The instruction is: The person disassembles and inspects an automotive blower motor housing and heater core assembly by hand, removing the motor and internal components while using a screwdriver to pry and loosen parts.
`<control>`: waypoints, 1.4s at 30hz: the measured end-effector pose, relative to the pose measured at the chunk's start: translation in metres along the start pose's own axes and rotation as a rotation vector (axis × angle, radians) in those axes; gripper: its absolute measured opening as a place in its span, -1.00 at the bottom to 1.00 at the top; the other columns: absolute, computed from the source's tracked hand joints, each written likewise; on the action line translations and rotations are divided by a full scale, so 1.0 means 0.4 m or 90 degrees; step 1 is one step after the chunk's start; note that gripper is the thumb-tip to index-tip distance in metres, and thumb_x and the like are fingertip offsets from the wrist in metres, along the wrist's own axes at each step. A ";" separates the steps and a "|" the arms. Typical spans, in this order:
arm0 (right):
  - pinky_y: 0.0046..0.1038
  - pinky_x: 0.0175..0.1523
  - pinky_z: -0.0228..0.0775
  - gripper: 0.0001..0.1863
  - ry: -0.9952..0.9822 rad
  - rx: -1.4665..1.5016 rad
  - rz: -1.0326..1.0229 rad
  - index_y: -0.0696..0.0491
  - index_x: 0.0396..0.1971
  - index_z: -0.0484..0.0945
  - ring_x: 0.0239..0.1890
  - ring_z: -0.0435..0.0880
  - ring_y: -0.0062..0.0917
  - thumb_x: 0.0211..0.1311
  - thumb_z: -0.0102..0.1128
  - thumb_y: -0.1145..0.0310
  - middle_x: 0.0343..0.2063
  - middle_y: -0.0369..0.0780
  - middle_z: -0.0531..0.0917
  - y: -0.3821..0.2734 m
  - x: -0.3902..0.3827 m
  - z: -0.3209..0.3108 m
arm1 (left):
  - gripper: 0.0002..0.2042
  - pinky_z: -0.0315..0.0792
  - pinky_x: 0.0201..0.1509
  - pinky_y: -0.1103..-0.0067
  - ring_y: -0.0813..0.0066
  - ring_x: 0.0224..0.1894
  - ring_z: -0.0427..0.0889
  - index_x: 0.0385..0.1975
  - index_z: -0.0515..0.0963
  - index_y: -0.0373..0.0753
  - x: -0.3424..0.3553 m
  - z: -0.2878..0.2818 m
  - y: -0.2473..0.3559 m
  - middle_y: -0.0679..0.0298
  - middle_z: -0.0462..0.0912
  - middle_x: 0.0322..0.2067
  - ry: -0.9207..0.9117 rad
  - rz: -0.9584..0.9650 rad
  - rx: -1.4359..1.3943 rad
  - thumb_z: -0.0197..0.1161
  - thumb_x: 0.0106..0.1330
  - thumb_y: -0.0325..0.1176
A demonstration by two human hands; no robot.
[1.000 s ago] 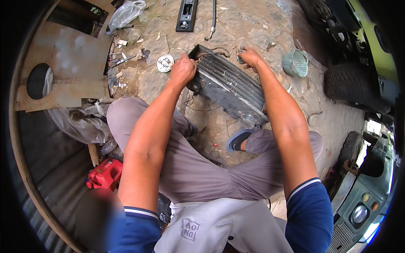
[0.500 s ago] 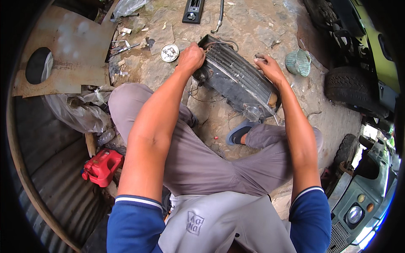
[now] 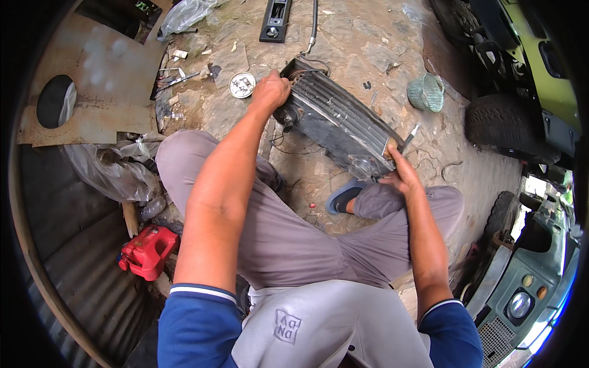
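Observation:
A long black housing with ribbed slats [image 3: 343, 116], like a car air-conditioner unit, lies slantwise on the ground before my knees. My left hand [image 3: 272, 92] is closed round its far left end, where reddish-brown wires show inside. At the near right corner my right hand [image 3: 402, 175] grips the housing, thumb on top and fingers partly hidden beneath. A tan patch [image 3: 391, 145] shows next to that thumb. From the same end sticks out a dark pipe with a pale tip [image 3: 412, 134]. A small dark piece [image 3: 367, 85] lies on the ground beyond the housing.
A round tin [image 3: 242, 84] stands left of my left hand. Beyond are a black panel [image 3: 275, 21] and a hose [image 3: 314, 27]. A green basket [image 3: 425, 92] sits right, near a vehicle tyre [image 3: 503, 126]. A red jerrycan [image 3: 149, 251] and rusty sheet metal [image 3: 116, 80] are left.
My right hand has moved from the housing's far side to its near right corner and taken hold there. A small dark piece now shows on the ground beyond. The left hand keeps its grip.

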State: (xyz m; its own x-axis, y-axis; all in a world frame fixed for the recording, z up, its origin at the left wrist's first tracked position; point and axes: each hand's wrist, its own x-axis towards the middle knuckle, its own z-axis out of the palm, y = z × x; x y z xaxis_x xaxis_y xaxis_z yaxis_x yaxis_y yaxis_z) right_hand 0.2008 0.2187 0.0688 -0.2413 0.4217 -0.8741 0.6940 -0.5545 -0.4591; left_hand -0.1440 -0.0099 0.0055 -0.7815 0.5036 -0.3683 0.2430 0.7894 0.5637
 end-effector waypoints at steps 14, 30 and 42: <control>-0.33 -0.68 0.59 -0.36 0.090 -0.256 -0.134 0.37 0.22 0.25 -0.51 0.75 -0.19 0.35 0.08 0.17 -0.17 0.16 0.64 -0.025 0.052 -0.034 | -0.22 0.40 0.23 0.19 -0.24 0.12 0.56 -0.07 0.57 -0.56 0.025 0.021 -0.010 -0.36 0.59 -0.02 0.034 -0.060 -0.040 -0.04 0.38 0.27; -0.35 -0.71 0.54 -0.52 0.061 -0.238 -0.256 0.43 0.14 0.24 -0.66 0.70 -0.19 0.38 -0.13 0.37 -0.40 0.18 0.63 -0.040 -0.007 0.006 | -0.45 0.47 0.10 0.11 -0.35 -0.10 0.62 -0.39 0.64 -0.52 0.030 0.026 -0.061 -0.36 0.63 -0.28 0.112 0.054 -0.005 -0.05 0.41 -0.05; -0.29 -0.73 0.53 -0.60 0.033 -0.420 -0.315 0.44 -0.05 0.38 -0.71 0.69 -0.17 0.33 -0.12 0.36 -0.52 0.12 0.64 -0.251 0.050 -0.019 | -0.42 0.48 0.05 0.11 -0.33 -0.17 0.64 -0.45 0.65 -0.54 -0.064 -0.016 -0.089 -0.38 0.62 -0.34 0.136 -0.009 -0.013 -0.05 0.40 -0.03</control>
State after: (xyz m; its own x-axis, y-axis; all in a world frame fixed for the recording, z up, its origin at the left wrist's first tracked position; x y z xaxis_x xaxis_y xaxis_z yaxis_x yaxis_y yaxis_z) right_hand 0.1313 0.2883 0.0988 -0.6030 0.5482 -0.5796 0.7754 0.2317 -0.5875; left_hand -0.1364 -0.0532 -0.0003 -0.8892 0.4049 -0.2130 0.2211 0.7879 0.5747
